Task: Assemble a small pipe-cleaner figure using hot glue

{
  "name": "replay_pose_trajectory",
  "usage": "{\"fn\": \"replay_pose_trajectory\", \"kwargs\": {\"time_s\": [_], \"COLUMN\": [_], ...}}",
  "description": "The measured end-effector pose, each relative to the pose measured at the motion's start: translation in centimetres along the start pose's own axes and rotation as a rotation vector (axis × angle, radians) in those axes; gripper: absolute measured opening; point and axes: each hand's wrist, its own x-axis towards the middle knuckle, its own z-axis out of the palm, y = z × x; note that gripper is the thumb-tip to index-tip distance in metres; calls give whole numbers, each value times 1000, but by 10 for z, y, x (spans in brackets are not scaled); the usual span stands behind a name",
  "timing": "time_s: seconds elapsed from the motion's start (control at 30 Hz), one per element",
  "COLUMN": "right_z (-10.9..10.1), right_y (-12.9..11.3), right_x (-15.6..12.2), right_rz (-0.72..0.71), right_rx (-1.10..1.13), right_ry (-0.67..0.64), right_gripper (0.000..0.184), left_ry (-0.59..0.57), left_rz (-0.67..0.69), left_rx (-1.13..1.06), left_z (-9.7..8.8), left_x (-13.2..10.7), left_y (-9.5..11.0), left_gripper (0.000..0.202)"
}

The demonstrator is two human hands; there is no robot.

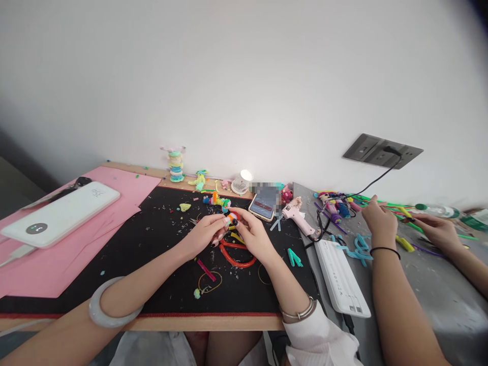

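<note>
Above the black mat (pixel 160 284), my left hand (pixel 209 229) and my right hand (pixel 250 231) meet, fingers pinched around a small pipe-cleaner piece (pixel 232 218). Orange, white and a dark bit show between the fingertips; the rest of it is hidden. Just beyond the fingers lies a rainbow-coloured pipe-cleaner coil (pixel 221 201). Bent orange-red pipe cleaners (pixel 238 263) rest on the mat below my hands, and a short yellow one (pixel 237 238) is close by. A crimson strip (pixel 206 270) lies nearer the front edge, beside a thin ring.
Pink paper (pixel 95 239) with a white power bank (pixel 64 213) on it covers the left side. A phone (pixel 263 202), paper cup (pixel 242 182) and pink glue gun (pixel 301 218) stand behind. Rightward lies another power bank (pixel 341 277); a co-worker's hands (pixel 379 223) handle pipe cleaners.
</note>
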Motion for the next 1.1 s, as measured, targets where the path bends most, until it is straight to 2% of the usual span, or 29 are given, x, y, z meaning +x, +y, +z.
{"fn": "replay_pose_trajectory", "kwargs": {"time_s": [1.1], "right_z": [0], "right_y": [0], "right_x": [0], "right_rz": [-54], "right_rx": [-30], "right_ry": [14], "right_gripper": [38], "left_ry": [-10], "left_rz": [4], "left_rx": [-31], "left_z": [1], "left_x": [-1], "left_y": [0], "left_gripper": [30]}}
